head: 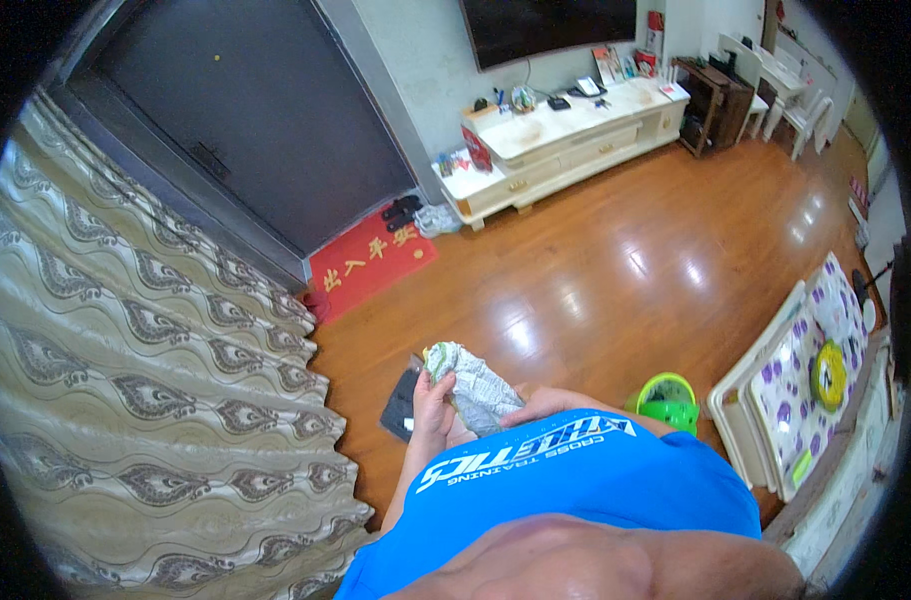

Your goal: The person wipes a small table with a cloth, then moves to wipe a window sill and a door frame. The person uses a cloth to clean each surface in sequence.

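A crumpled light grey cloth (479, 386) with a green edge is stretched between my two hands, close in front of my blue shirt. My left hand (434, 401) pinches its upper corner between thumb and fingers. At the other end, my right hand (541, 406) holds the cloth near the shirt, with part of its fingers hidden by the folds. Behind my left hand, a dark flat item in clear plastic (400, 401) lies low by the floor.
Patterned curtains (200, 360) hang at the left beside a dark door (253, 112) and a red doormat (373, 259). A green bin (669, 405) stands right of me, near a table with a purple-spotted cover (782, 390). A white TV cabinet (568, 142) lines the far wall.
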A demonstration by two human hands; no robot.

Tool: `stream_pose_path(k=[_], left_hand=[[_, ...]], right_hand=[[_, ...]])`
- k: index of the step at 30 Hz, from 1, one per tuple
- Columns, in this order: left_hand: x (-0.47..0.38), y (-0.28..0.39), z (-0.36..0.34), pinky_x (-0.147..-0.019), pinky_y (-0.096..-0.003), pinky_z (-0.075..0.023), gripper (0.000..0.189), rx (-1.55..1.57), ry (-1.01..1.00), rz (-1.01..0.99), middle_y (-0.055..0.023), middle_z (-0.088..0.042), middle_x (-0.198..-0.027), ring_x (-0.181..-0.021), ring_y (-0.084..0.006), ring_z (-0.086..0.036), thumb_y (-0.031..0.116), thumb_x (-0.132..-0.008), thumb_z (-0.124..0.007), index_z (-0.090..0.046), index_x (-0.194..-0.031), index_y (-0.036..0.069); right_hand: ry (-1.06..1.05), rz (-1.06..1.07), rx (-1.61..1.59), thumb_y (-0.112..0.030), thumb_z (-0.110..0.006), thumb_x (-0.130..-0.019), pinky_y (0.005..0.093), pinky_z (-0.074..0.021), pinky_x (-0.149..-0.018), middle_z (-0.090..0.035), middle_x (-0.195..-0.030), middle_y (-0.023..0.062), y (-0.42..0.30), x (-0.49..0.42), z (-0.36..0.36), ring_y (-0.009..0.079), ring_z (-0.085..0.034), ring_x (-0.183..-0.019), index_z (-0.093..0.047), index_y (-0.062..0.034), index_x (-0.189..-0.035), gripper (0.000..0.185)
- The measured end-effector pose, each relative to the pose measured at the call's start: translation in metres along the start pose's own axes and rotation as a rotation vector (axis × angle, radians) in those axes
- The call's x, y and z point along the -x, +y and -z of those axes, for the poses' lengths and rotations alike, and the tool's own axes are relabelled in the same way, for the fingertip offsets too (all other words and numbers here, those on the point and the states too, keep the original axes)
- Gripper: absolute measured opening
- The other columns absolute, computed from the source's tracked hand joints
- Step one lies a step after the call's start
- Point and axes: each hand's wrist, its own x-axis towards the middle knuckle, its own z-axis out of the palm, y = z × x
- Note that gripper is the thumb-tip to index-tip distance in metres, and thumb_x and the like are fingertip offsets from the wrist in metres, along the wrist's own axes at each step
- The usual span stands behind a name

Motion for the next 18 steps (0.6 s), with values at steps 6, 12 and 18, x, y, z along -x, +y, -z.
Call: stream_pose_path(k=[6,12,18], left_hand=[[-0.076,0.014,-0.025,-0.101,-0.0437,-0.0499,0.048,0.020,0.049,-0.093,-0.0116,-0.063,-0.127,-0.117,-0.0265,-0.061,-0.011,-0.089,-0.059,-0.051,-0.134,0.005],[-0.123,0.069,-0.031,-0.106,-0.0559,-0.0455,0.046,0.073,0.113,-0.043,-0.0162,-0.059,-0.133,-0.124,-0.0355,-0.057,-0.004,-0.093,-0.056,-0.048,-0.138,0.005],[-0.236,0.109,-0.063,-0.111,-0.0549,-0.0412,0.047,0.233,-0.137,0.076,-0.0149,-0.057,-0.135,-0.130,-0.0336,-0.052,0.000,-0.096,-0.057,-0.046,-0.141,0.008]], right_hand=[[0.120,0.153,0.135,-0.019,-0.081,-0.084,0.0322,-0.0526,-0.089,-0.070,-0.113,0.0105,-0.029,-0.061,0.106,0.0181,-0.065,-0.102,-0.061,0.0017,-0.124,0.049],[0.437,0.390,-0.115,-0.012,-0.074,-0.090,0.0278,-0.0533,-0.081,-0.070,-0.105,0.0082,-0.056,-0.118,0.133,0.0132,-0.065,-0.094,-0.061,-0.0018,-0.117,0.031],[0.705,0.408,-0.070,-0.025,-0.065,-0.096,0.0290,-0.0513,-0.084,-0.068,-0.108,0.0080,-0.133,-0.189,0.177,0.0151,-0.063,-0.098,-0.060,-0.0023,-0.121,0.034]])
